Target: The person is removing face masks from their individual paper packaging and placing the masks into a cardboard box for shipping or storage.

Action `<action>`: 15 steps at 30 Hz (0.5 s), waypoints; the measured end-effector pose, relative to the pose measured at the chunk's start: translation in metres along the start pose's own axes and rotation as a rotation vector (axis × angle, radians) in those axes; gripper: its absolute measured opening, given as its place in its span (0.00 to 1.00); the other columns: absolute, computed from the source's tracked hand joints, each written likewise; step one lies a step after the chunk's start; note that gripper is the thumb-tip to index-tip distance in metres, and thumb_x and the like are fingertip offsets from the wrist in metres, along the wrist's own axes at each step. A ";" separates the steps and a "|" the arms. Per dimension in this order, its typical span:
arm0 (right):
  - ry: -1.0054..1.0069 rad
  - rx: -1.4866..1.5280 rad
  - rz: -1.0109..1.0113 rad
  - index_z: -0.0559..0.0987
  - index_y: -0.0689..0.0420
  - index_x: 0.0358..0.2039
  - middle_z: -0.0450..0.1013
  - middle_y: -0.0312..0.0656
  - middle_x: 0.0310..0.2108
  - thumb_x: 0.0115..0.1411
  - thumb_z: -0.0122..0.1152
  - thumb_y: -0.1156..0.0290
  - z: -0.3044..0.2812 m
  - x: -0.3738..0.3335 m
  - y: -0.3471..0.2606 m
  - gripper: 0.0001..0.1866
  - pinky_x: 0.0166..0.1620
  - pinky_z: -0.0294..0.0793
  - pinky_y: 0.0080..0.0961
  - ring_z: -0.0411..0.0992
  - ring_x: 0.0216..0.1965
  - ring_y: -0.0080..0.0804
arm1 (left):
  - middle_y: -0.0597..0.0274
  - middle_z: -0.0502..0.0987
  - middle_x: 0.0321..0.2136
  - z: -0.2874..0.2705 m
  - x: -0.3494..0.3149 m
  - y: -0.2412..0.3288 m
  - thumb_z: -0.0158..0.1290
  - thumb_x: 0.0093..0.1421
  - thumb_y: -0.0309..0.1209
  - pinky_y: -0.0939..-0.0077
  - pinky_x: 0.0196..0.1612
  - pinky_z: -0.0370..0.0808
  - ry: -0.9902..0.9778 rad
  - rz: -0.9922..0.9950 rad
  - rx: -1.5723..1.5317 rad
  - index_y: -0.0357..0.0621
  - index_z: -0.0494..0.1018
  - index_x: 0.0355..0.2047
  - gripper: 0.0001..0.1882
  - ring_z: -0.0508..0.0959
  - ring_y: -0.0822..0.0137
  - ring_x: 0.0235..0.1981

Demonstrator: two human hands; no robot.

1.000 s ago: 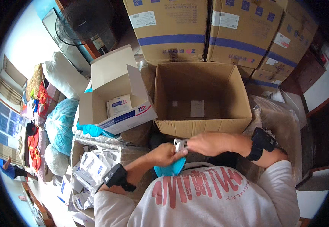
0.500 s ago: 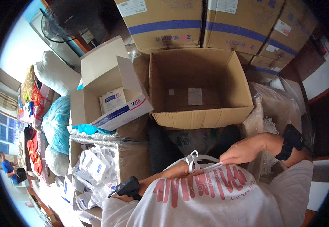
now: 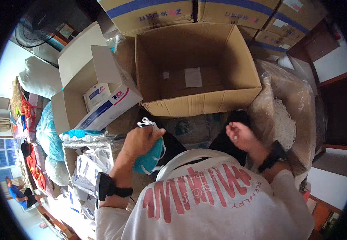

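Over my lap, my left hand (image 3: pixel 140 141) is closed around a teal cup-shaped face mask (image 3: pixel 149 159) with white straps. Its straps bunch up by my fingers, and one loops down along the mask's right side. My right hand (image 3: pixel 243 138) is raised apart from the mask, its fingers curled together. A small pale spot shows at those fingertips, too small to name. Left of my left hand stands an open white box (image 3: pixel 105 116) with flat white packets (image 3: pixel 98 96) inside. Beyond my lap is an open brown carton (image 3: pixel 201 105) with paper slips on its bottom.
Many loose white packets (image 3: pixel 88 166) fill a plastic-lined carton at the left. At the right, a similar lined carton holds a heap of white straps (image 3: pixel 286 126). Sealed cartons (image 3: pixel 237 14) are stacked at the back. Another person (image 3: pixel 18 194) sits far left.
My left hand has risen leftward from my lap, bringing the teal mask into view. My right hand has come away from the straps and lifted. The whole view has shifted.
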State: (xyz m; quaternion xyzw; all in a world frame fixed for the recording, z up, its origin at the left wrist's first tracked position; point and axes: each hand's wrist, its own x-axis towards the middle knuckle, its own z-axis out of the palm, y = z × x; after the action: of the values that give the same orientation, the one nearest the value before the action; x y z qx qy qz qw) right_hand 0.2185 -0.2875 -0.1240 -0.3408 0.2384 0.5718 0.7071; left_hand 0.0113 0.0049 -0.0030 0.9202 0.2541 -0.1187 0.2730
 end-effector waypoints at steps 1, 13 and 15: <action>-0.057 0.039 -0.019 0.70 0.59 0.28 0.69 0.42 0.27 0.56 0.45 0.71 -0.023 0.018 0.012 0.06 0.27 0.72 0.19 0.69 0.28 0.30 | 0.46 0.73 0.19 -0.005 0.001 0.004 0.42 0.55 0.52 0.60 0.29 0.70 0.001 0.006 0.003 0.40 0.73 0.21 0.26 0.74 0.47 0.25; 0.223 -0.257 -0.019 0.69 0.62 0.30 0.66 0.42 0.30 0.52 0.50 0.73 -0.099 0.151 0.046 0.07 0.46 0.65 0.28 0.65 0.37 0.36 | 0.50 0.73 0.20 -0.016 -0.005 0.018 0.45 0.56 0.46 0.68 0.28 0.69 0.249 -0.003 -0.307 0.41 0.73 0.27 0.20 0.74 0.51 0.24; 0.074 -0.979 -0.076 0.68 0.61 0.38 0.67 0.43 0.36 0.53 0.50 0.70 -0.108 0.160 0.046 0.13 0.49 0.63 0.28 0.65 0.41 0.37 | 0.52 0.73 0.18 -0.020 -0.005 0.016 0.45 0.57 0.43 0.72 0.27 0.68 0.284 -0.007 -0.313 0.40 0.72 0.27 0.18 0.73 0.57 0.21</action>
State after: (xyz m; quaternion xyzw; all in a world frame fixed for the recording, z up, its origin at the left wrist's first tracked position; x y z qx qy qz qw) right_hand 0.2170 -0.2602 -0.3201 -0.6616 -0.0459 0.5781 0.4753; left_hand 0.0173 0.0027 0.0225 0.8731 0.3087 0.0521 0.3737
